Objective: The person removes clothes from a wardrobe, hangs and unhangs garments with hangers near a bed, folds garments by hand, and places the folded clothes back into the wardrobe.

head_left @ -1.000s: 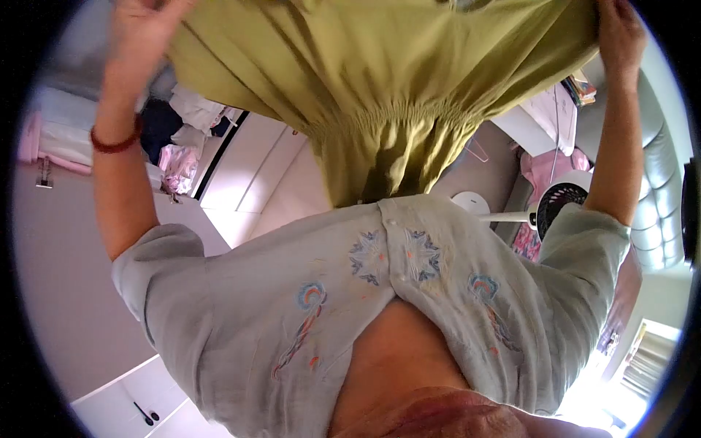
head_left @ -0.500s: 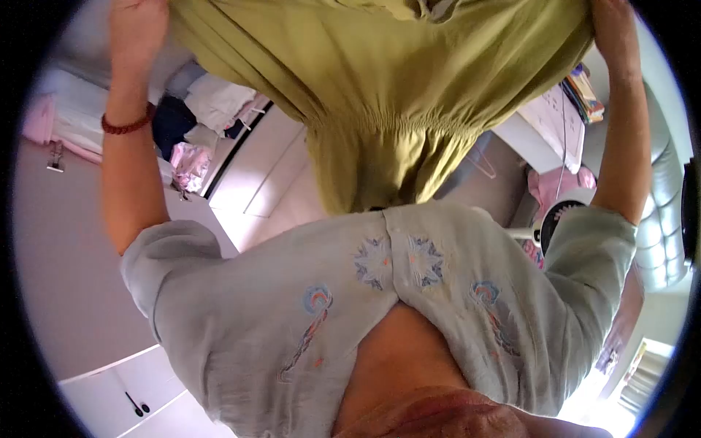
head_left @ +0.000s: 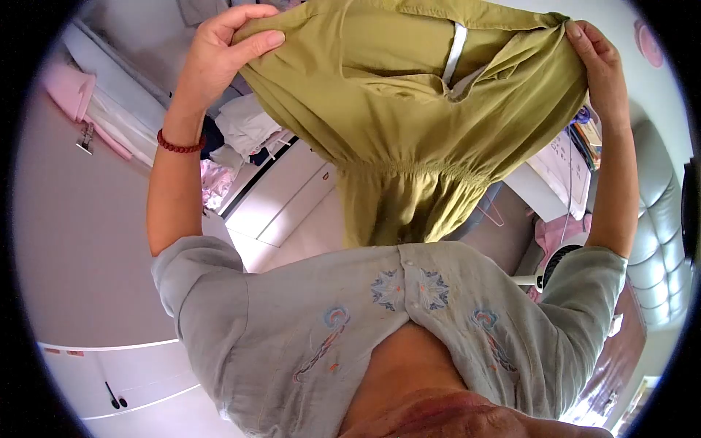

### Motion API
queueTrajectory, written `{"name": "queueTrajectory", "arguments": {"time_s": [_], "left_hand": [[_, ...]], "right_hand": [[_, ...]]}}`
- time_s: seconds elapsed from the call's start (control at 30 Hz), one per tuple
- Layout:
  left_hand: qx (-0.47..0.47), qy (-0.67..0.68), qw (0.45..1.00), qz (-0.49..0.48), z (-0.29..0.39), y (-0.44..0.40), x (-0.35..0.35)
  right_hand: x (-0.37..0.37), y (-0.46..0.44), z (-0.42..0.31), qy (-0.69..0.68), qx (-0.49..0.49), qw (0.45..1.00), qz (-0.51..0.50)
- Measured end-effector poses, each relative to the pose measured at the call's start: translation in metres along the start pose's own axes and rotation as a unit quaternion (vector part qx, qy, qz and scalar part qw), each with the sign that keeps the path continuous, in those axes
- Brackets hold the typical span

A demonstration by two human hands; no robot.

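Note:
An olive-green dress [head_left: 431,131] with a gathered elastic waist is stretched wide in front of my chest. Its neckline gapes at the top, where a white strip [head_left: 454,55] shows inside. My left hand [head_left: 230,55], with a dark red bead bracelet [head_left: 181,143] at the wrist, grips the left shoulder edge, thumb on the near side. At the right shoulder edge, my right hand [head_left: 599,66] pinches the cloth between thumb and fingers. Below the waist the skirt part hangs down, its lower end hidden behind my grey embroidered shirt [head_left: 292,306].
Piled clothes [head_left: 244,124] lie left, beside white drawers [head_left: 281,197]. A large panel [head_left: 87,241] with a metal clip [head_left: 86,139] stands nearer on that side. On the right are books [head_left: 586,139], a pink hanger [head_left: 493,212], a round black-and-white object [head_left: 561,264] and a tufted headboard [head_left: 657,219].
The dress and both hands sit lower in view, so the neckline and the fingers now show. My left hand has come inward to the right. Both hands still hold the dress.

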State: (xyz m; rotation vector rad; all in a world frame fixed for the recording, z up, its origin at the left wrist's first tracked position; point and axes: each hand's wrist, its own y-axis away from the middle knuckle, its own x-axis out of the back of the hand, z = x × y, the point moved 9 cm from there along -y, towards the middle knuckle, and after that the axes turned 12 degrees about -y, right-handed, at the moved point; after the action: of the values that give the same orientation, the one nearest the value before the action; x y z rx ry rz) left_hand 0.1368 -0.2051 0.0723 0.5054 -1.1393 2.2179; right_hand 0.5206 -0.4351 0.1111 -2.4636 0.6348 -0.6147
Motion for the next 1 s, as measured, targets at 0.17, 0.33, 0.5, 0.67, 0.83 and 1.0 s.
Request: {"name": "queueTrajectory", "arguments": {"time_s": [0.17,0.33,0.5,0.67,0.83,1.0], "left_hand": [[-0.01,0.007,0.998,0.055,-0.01,-0.002,0.006],[-0.035,0.121,0.984,0.13,-0.004,0.005,0.01],[0.015,-0.087,0.994,0.07,-0.015,0.001,0.004],[-0.096,-0.466,0.875,0.086,0.004,-0.022,0.014],[-0.113,-0.484,0.827,0.265,0.073,-0.03,0.025],[-0.009,0.248,0.969,-0.004,0.054,-0.079,-0.032]], "right_hand": [[-0.03,0.012,-0.02,0.002,0.018,0.995,-0.101],[-0.033,0.019,-0.025,0.002,0.032,0.994,-0.109],[-0.052,0.028,-0.032,0.02,0.032,0.998,-0.059],[-0.062,0.044,-0.062,0.064,0.081,0.994,0.022],[-0.081,0.077,-0.133,0.116,0.361,0.913,-0.153],[-0.119,0.057,-0.141,0.074,0.349,0.91,-0.21]]}}
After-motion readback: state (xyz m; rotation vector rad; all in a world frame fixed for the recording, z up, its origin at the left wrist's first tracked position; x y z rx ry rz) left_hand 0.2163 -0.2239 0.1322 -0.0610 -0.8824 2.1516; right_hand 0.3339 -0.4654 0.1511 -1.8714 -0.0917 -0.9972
